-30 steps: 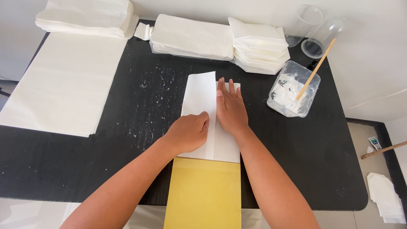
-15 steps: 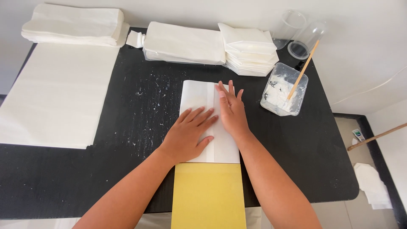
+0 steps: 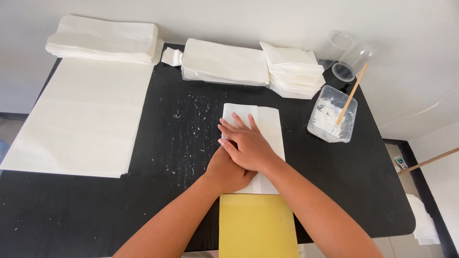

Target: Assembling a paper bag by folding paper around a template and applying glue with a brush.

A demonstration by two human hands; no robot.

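A folded white paper sheet (image 3: 267,124) lies on the black table (image 3: 181,143), its near end over a yellow board (image 3: 256,229). My right hand (image 3: 246,143) lies flat on the paper's left part, fingers spread and pointing up-left. My left hand (image 3: 227,172) rests under the right one, pressed on the paper's near left edge; its fingers are mostly hidden. Neither hand grips anything.
A large white sheet pile (image 3: 81,119) covers the table's left. Stacks of folded white paper (image 3: 224,62) (image 3: 103,40) (image 3: 294,69) line the back. A clear tub of white paste with a wooden stick (image 3: 332,119) stands at right, with two clear cups (image 3: 351,59) behind it.
My right hand has slid left across the paper and now lies over my left hand, which drew back toward the paper's near edge. The view has shifted slightly.
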